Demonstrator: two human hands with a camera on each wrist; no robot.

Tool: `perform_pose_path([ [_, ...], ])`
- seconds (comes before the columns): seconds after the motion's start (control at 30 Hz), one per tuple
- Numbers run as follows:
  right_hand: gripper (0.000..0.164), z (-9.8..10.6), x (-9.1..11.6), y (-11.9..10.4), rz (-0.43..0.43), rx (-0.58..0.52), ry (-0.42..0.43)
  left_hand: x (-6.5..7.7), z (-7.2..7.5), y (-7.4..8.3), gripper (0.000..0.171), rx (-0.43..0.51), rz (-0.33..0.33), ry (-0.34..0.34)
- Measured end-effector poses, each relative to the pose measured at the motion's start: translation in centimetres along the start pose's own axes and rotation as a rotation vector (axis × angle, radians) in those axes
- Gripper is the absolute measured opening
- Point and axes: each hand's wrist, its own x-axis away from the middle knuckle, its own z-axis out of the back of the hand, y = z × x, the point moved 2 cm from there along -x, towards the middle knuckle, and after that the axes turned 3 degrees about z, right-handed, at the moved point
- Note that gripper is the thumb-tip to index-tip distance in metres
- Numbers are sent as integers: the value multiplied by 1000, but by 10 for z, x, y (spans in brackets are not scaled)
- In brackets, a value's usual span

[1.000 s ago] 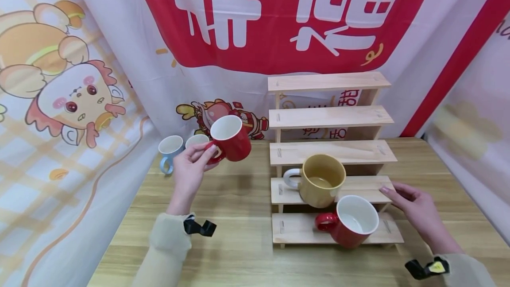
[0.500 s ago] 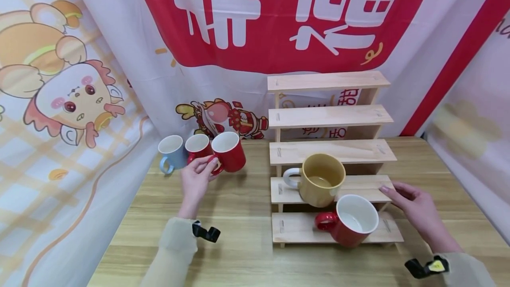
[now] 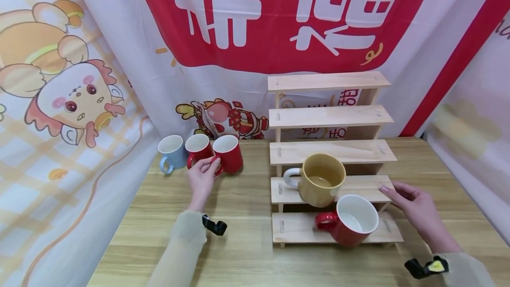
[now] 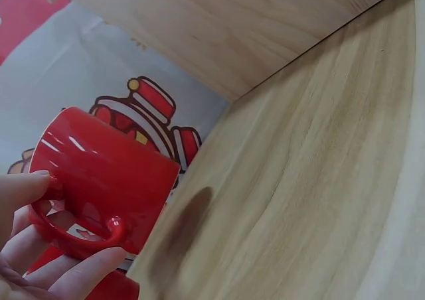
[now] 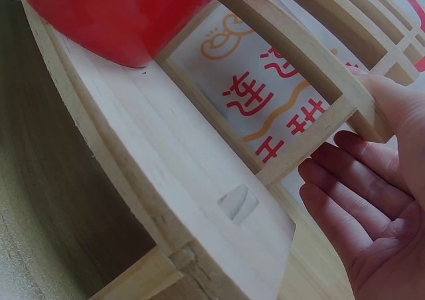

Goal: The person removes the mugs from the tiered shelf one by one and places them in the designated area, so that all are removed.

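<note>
Red mug (image 3: 230, 156), glossy all over its outside, white within, plain-sided with a looped red handle, and it's well left of the wooden shelf rack (image 3: 328, 82)! Left hand (image 3: 201, 178) has it by that handle, thumb and fingers closed in a pinch around the loop, the mug's body just beyond the fingertips on the side toward the rack. Mouth up, this mug, down close over the table (image 3: 247, 242); whether its base touches the wood, I can't tell. Beside it, on the side away from the rack, a smaller-looking red mug (image 3: 204, 152), and past that a light blue mug (image 3: 175, 158), the three in a row.

Across to the rack's right end now: the right hand (image 3: 412, 203) lays its thumb on the second step from the bottom, the other fingers loose and spread below, palm uncurled. On that same step of the rack sits a yellow mug (image 3: 328, 185) with a white handle, and on the lowest step a red-and-white mug (image 3: 348, 234), handle pointing left.
</note>
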Motion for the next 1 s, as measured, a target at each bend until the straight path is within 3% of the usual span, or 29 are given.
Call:
perform_pose_path([
  [0.23, 54, 0, -1, -1, -2, -5, 5, -8, -8, -3, 26, -51, -63, 57],
  [0.47, 57, -1, -2, 2, -18, -29, 6, -13, -12, -7, 26, -115, -62, 109],
  [0.77, 54, -1, -5, 7, -18, -33, 14, -15, -14, -10, 25, -99, -58, 145],
  [1.0, 45, -2, -4, 5, -5, -47, 15, -18, -13, -13, 26, -121, -91, 171],
])
